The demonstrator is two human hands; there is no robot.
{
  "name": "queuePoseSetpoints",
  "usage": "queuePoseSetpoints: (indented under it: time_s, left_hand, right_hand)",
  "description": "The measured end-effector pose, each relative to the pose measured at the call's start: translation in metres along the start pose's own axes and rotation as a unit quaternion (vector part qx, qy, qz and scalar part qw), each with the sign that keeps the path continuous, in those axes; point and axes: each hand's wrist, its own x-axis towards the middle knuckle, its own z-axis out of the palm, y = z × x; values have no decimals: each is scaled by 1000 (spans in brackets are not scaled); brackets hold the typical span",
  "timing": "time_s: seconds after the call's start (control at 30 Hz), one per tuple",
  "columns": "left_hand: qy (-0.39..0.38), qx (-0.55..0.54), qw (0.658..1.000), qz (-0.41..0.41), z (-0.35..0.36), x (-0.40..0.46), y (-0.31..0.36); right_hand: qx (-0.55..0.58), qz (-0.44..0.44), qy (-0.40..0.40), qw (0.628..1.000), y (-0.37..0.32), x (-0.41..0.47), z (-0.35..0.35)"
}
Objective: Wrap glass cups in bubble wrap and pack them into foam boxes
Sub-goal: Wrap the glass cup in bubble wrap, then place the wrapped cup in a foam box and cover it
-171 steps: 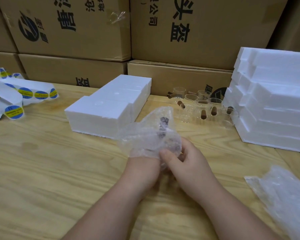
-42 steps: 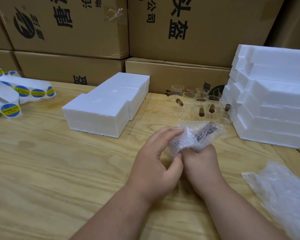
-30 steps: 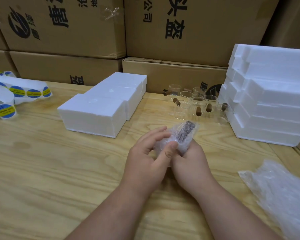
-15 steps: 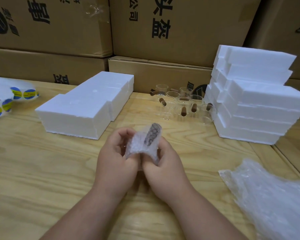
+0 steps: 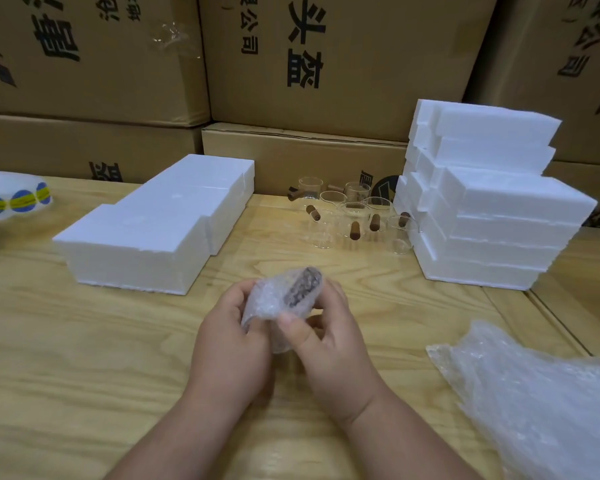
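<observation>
Here, a pale wooden bench [image 5: 84, 341] is seen, backed by a wall of stacked brown cardboard cartons [image 5: 343, 64] printed with black characters. Everything is placed relative to the wrapped cup [image 5: 284, 299], which is held above the bench near the middle of the view. Far to its left, at the bench edge, strips of blue-and-yellow round stickers [image 5: 21, 199] are seen. To its left and behind it, a low block of white foam boxes [image 5: 153, 230] is laid on the bench. The left hand [image 5: 229, 344] is curled round the left side of the bundle, its thumb pressed on the wrap. The bundle's long axis is tilted, running from lower left up to upper right, and a dark handle is seen through the wrap along that line. The right hand [image 5: 329, 341] grips the right side, thumb pinched on the front. Behind and to the right, unwrapped glass cups [image 5: 354, 216] with brown handles are grouped. Further right, a taller stack of foam boxes [image 5: 492, 202] stands. To the lower right, loose bubble wrap [image 5: 534, 403] is spread.
</observation>
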Motion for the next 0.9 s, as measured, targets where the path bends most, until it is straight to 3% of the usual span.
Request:
queuePoseSetpoints:
  time_s: [0.17, 0.27, 0.37, 0.43, 0.53, 0.7, 0.8, 0.9]
  left_hand:
    - [-33, -2, 999, -13, 0, 2, 2]
    - [-99, -102, 990, -23, -2, -1, 3]
    - [-176, -43, 983, 18, 0, -3, 1]
    - [-168, 20, 984, 60, 2, -3, 2]
    - [-128, 24, 988, 79, 2, -2, 2]
    - [-94, -33, 995, 3, 0, -2, 2]
    - [-63, -112, 991, -44, -2, 2, 2]
    - [-25, -160, 985, -65, -6, 4, 4]
  right_hand:
    - [71, -18, 72, 995, 1, 3, -10]
    - [182, 83, 123, 972, 0, 7, -13]
    - [289, 204, 155, 923, 2, 14, -21]
    - [331, 246, 118, 903, 1, 15, -26]
    - [340, 249, 83, 903, 4, 14, -29]
    - [367, 264, 149, 879, 2, 14, -27]
    - [324, 283, 189, 883, 0, 18, -22]
    - [73, 254, 200, 943, -7, 27, -27]
